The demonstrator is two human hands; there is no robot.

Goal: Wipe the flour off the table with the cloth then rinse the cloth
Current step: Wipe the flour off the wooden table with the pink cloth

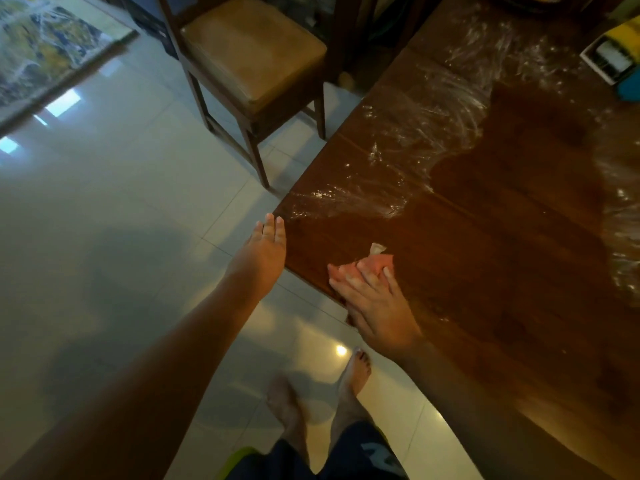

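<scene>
A dark wooden table (502, 237) fills the right side. White flour smears (426, 126) streak its far and left parts, and more flour (623, 237) lies along the right edge; the middle strip looks dark and wiped. My right hand (372, 299) presses flat on a pink cloth (379, 263) near the table's near left edge, fingers straight. My left hand (266, 251) hovers with straight fingers just beside the table's left corner, palm down, holding nothing.
A wooden chair (252, 64) with a tan seat stands by the table's far left side. A white box with yellow and blue items (613, 57) sits at the table's far right. Glossy tiled floor (104, 220) spreads left; my bare feet (322, 393) stand below.
</scene>
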